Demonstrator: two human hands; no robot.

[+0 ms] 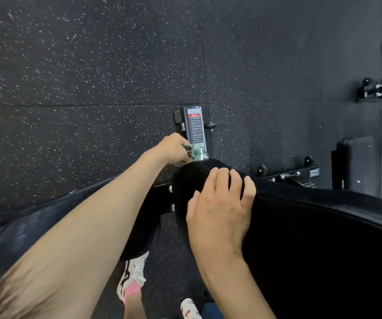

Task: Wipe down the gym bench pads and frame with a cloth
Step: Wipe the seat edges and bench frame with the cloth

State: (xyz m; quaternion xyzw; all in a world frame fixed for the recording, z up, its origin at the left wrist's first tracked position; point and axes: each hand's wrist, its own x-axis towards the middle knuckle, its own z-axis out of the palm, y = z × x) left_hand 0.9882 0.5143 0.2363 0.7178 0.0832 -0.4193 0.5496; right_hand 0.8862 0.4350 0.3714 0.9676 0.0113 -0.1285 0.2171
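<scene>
The pad (312, 231) is matte black, smooth and rounded at its near end, sweeping off to the right edge. The right hand (220, 210) lies on that rounded end with its fingers (236, 180) bent over the pad's upper edge, holding it. Beyond the end rises the frame post (205, 125), a black metal tube faced with a glossy label (194, 125) in red, white and grey print.

The left hand (172, 148) reaches past the pad, closed round a crumpled pale green cloth (198, 154) that is pressed against the foot of the post, just under the label. The forearm crosses in front of a second dark pad (24, 226), faintly sheened, and hides most of it. Two bright bolts (171, 198) show on the bracket beside the main pad.

The floor (93, 77) is black rubber tile flecked with white. Another bench (355, 164) with small wheels stands to the right, well apart. Below, a white shoe (132, 270) and pink sock show.
</scene>
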